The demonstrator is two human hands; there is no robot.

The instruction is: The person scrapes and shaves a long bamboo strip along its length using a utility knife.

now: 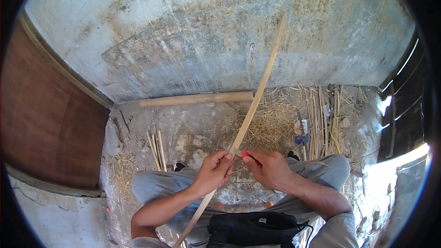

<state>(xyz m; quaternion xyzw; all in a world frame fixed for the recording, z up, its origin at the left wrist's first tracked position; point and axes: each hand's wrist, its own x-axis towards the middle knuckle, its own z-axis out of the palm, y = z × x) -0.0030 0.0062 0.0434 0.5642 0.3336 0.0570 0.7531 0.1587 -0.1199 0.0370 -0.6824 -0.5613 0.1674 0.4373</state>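
A long, pale bamboo strip [257, 96] runs slantwise from low beside my lap up past my knees, its far end raised in front of the wall. My left hand [214, 171] is closed around it near the middle. In my right hand [268, 169] is a small knife [245, 154] with a red handle, gripped between thumb and fingers. Its short blade meets the strip just beyond my left thumb. How the blade's edge sits against the strip is too small to tell.
Thin shavings [271, 121] lie heaped on the floor ahead. A bamboo pole [197, 99] rests along the wall's foot. Bundled strips [321, 119] stand at the right, a few more strips [158, 149] at the left. A black bag [252, 229] is at my lap.
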